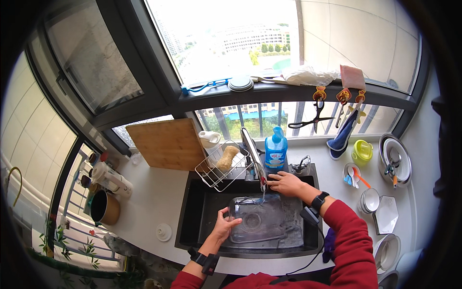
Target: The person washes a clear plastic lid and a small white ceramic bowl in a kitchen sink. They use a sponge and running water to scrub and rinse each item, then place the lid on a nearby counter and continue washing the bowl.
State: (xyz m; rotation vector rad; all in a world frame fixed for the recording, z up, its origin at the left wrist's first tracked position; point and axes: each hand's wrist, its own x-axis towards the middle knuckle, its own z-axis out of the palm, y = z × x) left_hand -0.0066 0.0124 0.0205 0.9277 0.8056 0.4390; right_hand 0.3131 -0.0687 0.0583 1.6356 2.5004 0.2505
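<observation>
My left hand [225,225] grips the left edge of a clear rectangular glass dish [256,220], thumb over the rim. The dish is tilted inside the black sink [196,216]. Above it hangs the spout of a chrome faucet [253,153], with a thin stream of water falling into the dish. My right hand [287,184] is just right of the spout's end, fingers spread and holding nothing; whether the fingertips touch the spout is unclear. Behind that hand stands a blue dish soap bottle [276,151]. A grey cloth [292,236] lies in the sink, partly under the dish.
A wire rack [218,180] with a loofah sponge [228,158] is left of the faucet. A wooden cutting board [166,144] leans behind it. Bowls [369,200], an octagonal plate [387,215] and a colander [400,162] line the right counter. Scissors [316,117] hang from the window frame.
</observation>
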